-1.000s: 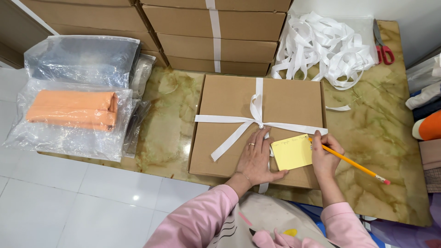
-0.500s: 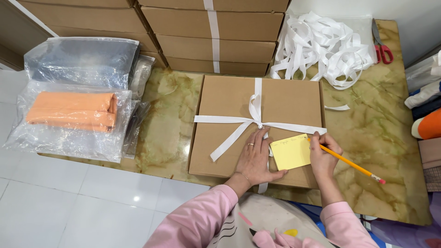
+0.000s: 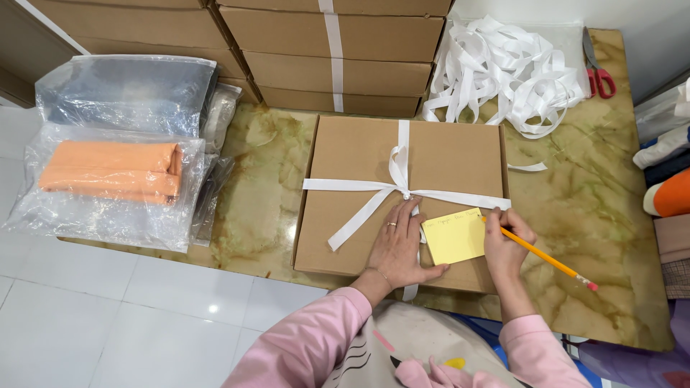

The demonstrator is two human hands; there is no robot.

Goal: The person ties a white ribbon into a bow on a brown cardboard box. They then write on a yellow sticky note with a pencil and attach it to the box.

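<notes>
A flat brown cardboard box point(image 3: 359, 154) tied with a white ribbon point(image 3: 397, 179) lies on the marble table point(image 3: 582, 223). A yellow sticky note point(image 3: 455, 236) sits on the box's near right part. My left hand point(image 3: 399, 248) lies flat on the lid just left of the note, fingers spread, thumb at the note's lower edge. My right hand point(image 3: 507, 248) grips an orange pencil point(image 3: 550, 260) with its tip at the note's upper right corner, where a line of writing runs along the top.
Stacked brown boxes point(image 3: 338, 50) stand at the back. A heap of white ribbon point(image 3: 507, 68) and red-handled scissors point(image 3: 596, 68) lie at the back right. Clear bags, one holding folded orange cloth point(image 3: 111, 169), cover the table's left end. Folded fabrics point(image 3: 672, 190) sit at the right edge.
The pencil tip has moved to the right along the note's top edge, leaving a line of writing. My left hand has stayed flat on the box.
</notes>
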